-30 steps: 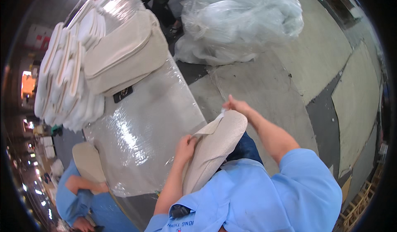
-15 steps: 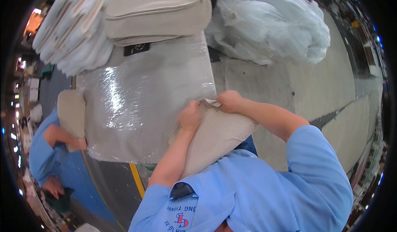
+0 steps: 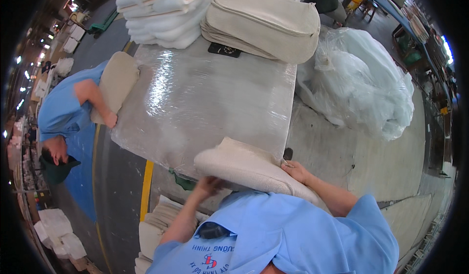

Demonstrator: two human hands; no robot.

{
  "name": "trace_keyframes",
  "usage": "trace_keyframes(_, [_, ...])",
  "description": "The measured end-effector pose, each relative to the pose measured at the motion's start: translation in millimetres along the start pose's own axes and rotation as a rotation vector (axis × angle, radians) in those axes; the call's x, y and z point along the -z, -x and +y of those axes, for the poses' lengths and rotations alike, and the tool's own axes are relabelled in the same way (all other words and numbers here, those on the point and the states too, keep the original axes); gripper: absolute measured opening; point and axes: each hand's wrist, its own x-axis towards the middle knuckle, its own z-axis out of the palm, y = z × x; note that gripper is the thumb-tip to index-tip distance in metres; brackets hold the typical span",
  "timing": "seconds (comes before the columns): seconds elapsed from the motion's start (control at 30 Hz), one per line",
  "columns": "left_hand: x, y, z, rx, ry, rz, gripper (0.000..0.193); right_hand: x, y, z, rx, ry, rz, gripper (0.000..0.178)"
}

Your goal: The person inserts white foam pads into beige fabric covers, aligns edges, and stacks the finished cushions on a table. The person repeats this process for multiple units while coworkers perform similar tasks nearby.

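Note:
A beige fabric cushion (image 3: 246, 166) rests tilted between my body and the near edge of the plastic-wrapped table (image 3: 210, 108). At its right end, my right hand (image 3: 297, 172) is closed on a gathered edge of the fabric, fingers pinching it. Against the cushion's near left side is my left hand (image 3: 209, 187), its fingers blurred and partly tucked under the cushion. Beyond, a stack of beige cushion covers (image 3: 259, 24) lies at the table's far end, a flat black item (image 3: 224, 49) partly beneath it.
White padding sheets (image 3: 168, 15) are piled at the far left of the table. A clear plastic bag of white filling (image 3: 361, 86) sits to the right. Across the left corner, a co-worker in blue (image 3: 73, 103) holds another beige cushion (image 3: 117, 83). More beige pieces (image 3: 163, 220) are stacked by my left arm.
The cushion has turned from upright to lying sideways. My left hand has left the pinched top edge and moved down to its near side. The view has shifted, showing more of the far end.

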Motion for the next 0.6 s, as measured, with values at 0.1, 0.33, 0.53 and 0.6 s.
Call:
trace_keyframes(0.1, [-82.2,-33.1,36.5,-0.150,0.552,-0.160,0.052,-12.8,4.7,-12.7,0.118,-0.340,0.142,0.043])
trace_keyframes(0.33, [-129.6,-87.4,146.5,-0.641,0.802,-0.347,0.049,-23.3,-16.6,-85.0,0.546,-0.500,0.561,0.039])
trace_keyframes(0.53, [-89.1,-63.3,186.8,-0.316,0.662,-0.552,0.046,-4.2,2.2,-135.4,0.444,-0.970,0.349,0.029])
trace_keyframes(0.6, [-87.4,-52.5,185.7,-0.261,0.424,-0.547,0.045,-7.4,3.9,-121.1,0.469,-0.975,0.334,0.028])
